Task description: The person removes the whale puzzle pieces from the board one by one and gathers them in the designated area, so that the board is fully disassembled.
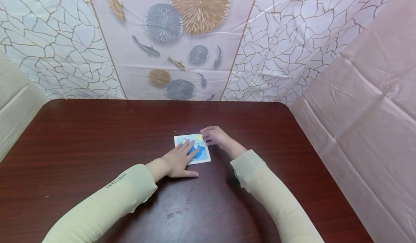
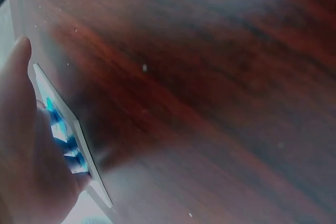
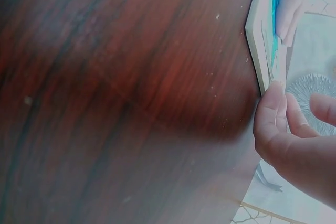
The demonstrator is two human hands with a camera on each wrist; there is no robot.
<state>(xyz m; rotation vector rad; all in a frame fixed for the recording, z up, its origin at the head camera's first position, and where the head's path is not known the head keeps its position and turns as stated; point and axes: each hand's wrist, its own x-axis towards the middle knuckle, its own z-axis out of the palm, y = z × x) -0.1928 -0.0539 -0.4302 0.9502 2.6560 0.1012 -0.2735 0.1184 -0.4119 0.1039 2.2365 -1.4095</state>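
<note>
A small square picture board (image 1: 203, 155) with a white border, a blue shape and a yellow flower lies flat on the dark table. My left hand (image 1: 178, 161) rests across its picture with fingers spread and the thumb out over the table by the near edge. At the board's far right corner is my right hand (image 1: 218, 136), fingers bent slightly. The right wrist view shows the right hand's fingertips (image 3: 274, 92) against the board's edge (image 3: 256, 40), thumb held apart. Part of the picture is hidden under the left hand.
The reddish-brown wooden table (image 1: 81, 134) reaches back to a patterned cloth wall (image 1: 182, 55). A pinkish cloth (image 1: 364, 102) hangs along the right side, and another pale cloth (image 1: 19, 95) stands at the left.
</note>
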